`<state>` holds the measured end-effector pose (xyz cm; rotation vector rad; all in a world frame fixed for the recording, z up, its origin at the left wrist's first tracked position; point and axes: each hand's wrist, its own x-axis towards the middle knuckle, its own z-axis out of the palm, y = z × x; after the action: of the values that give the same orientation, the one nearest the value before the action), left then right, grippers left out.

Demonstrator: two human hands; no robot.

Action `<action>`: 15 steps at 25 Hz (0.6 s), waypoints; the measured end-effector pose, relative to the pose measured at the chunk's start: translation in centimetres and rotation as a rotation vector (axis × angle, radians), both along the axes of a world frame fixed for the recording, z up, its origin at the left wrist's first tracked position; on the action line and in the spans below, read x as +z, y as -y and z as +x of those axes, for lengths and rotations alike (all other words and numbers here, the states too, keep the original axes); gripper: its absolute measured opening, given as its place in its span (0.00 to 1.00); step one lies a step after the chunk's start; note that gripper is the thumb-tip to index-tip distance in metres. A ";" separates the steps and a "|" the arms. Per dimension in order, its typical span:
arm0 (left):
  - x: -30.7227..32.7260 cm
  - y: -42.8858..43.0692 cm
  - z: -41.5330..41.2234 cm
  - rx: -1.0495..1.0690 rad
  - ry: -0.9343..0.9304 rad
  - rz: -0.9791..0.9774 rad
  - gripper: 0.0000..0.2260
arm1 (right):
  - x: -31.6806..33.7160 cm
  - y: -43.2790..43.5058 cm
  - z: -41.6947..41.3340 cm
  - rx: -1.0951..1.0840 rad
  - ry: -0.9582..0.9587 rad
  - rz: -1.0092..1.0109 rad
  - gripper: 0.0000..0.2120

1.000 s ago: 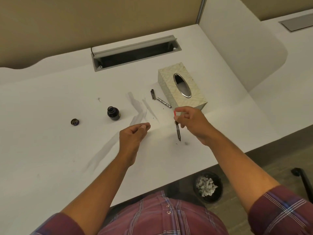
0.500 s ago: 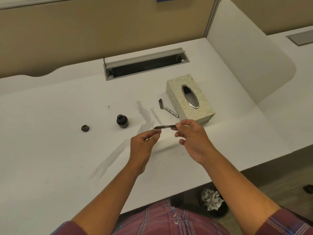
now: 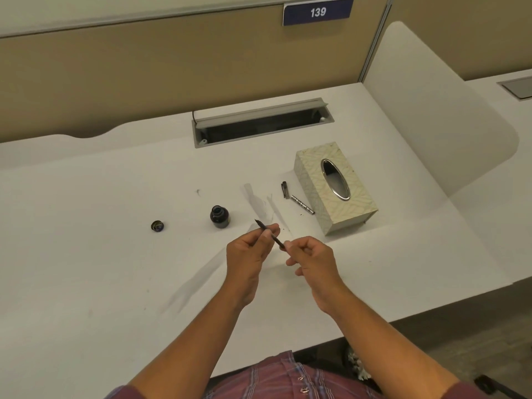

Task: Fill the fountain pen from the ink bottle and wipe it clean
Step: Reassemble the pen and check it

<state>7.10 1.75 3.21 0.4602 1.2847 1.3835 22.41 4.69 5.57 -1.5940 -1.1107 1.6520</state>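
Both hands hold a thin dark fountain pen section [image 3: 277,240] above the white desk [image 3: 100,254]. My left hand [image 3: 250,254] pinches it near the nib, which points up and left. My right hand [image 3: 309,257] grips its back end. The open ink bottle [image 3: 219,216] stands on the desk just up-left of the nib, apart from it. Its cap [image 3: 157,226] lies further left. The silver pen barrel [image 3: 301,205] and dark pen cap [image 3: 285,190] lie beside the tissue box [image 3: 335,187].
Grey ink smears [image 3: 259,204] streak the desk near the bottle and towards the front edge. A cable slot [image 3: 259,122] is open at the back. A divider panel [image 3: 431,110] stands on the right. A bin with crumpled tissue [image 3: 357,367] sits below the desk.
My right hand swung the pen up from hanging nib-down to lying across, and my left hand took hold of it near the nib. The nib now points up-left towards the bottle.
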 end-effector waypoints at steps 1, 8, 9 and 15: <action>0.0 -0.1 -0.3 0.009 0.002 -0.005 0.08 | -0.2 -0.6 -0.1 -0.014 0.057 0.045 0.06; -0.4 -1.0 -2.0 0.036 -0.017 -0.056 0.09 | -3.2 -8.7 -1.3 0.173 0.737 0.376 0.12; -0.4 -1.1 -2.1 0.032 -0.017 -0.052 0.09 | -3.7 -9.5 -1.5 0.213 0.832 0.396 0.12; -0.1 -1.9 -3.0 0.011 -0.055 -0.065 0.09 | -5.2 -11.8 -2.9 0.371 1.143 0.393 0.11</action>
<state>4.08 3.66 3.14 0.4506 1.3747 1.3422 19.53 16.52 0.35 -2.1406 -2.2074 0.4808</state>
